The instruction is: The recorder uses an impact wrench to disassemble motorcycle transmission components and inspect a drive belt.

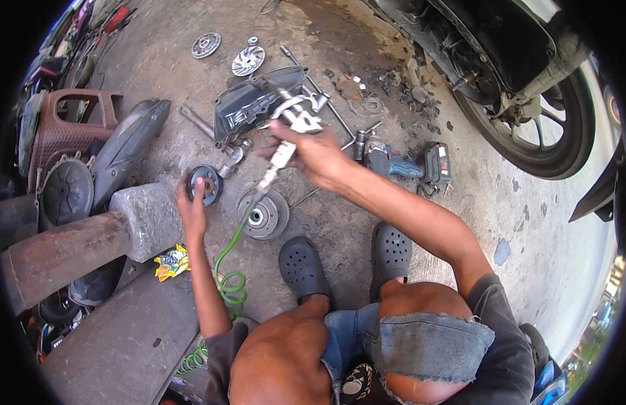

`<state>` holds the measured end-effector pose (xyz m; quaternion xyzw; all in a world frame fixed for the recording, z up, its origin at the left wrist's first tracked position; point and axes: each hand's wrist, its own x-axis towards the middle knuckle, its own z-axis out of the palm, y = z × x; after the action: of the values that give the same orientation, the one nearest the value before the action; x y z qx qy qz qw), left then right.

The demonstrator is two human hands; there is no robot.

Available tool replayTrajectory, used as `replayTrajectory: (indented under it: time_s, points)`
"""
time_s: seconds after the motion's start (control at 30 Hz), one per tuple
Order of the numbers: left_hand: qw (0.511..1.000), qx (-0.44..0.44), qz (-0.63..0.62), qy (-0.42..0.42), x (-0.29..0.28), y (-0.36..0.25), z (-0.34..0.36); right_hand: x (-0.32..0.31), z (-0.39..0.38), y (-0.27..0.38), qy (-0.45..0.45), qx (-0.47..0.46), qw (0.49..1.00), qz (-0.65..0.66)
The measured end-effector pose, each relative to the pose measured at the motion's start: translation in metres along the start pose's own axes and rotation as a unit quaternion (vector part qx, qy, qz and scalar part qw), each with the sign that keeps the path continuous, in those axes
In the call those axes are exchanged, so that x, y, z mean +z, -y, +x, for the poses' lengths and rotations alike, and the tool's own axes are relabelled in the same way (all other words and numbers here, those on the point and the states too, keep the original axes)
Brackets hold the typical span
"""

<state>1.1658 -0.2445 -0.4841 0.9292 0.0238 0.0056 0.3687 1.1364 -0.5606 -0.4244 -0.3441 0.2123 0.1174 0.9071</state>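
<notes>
My right hand (316, 158) is closed around a silver air gun (283, 154), which I hold up over the floor. From its lower end a green coiled hose (230, 251) runs down beside my left forearm. With my left hand (193, 210) I grip a dark, round metal clutch part (209, 186) by its edge, thumb across its face. Between the hands and nearer to me lies a grey round pulley-like part (264, 219), partly behind the hose. Just beyond them is a black plastic cover (236, 113) with small metal pieces in it.
A cordless impact wrench (397, 162) lies to the right, below a scooter's rear wheel (539, 138). Two finned discs, one a fan-like disc (248, 61), sit at the far side. To the left stand a metal post (76, 250) and a brown plastic chair (70, 125).
</notes>
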Motion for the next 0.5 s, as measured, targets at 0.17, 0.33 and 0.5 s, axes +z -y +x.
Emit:
replayTrajectory:
  time_s: [0.17,0.33,0.5]
  points:
    - [0.880,0.002,-0.303,0.365,-0.011,-0.142,-0.051,0.021,-0.007,0.007,0.062,-0.088,0.991,-0.080]
    - [0.936,-0.070,-0.185,0.290,0.012,-0.117,-0.045,-0.002,0.003,0.006,0.134,-0.090,0.923,-0.351]
    - [0.993,0.042,0.026,0.105,0.019,-0.076,-0.024,-0.105,0.052,0.023,0.074,-0.131,0.820,-0.552]
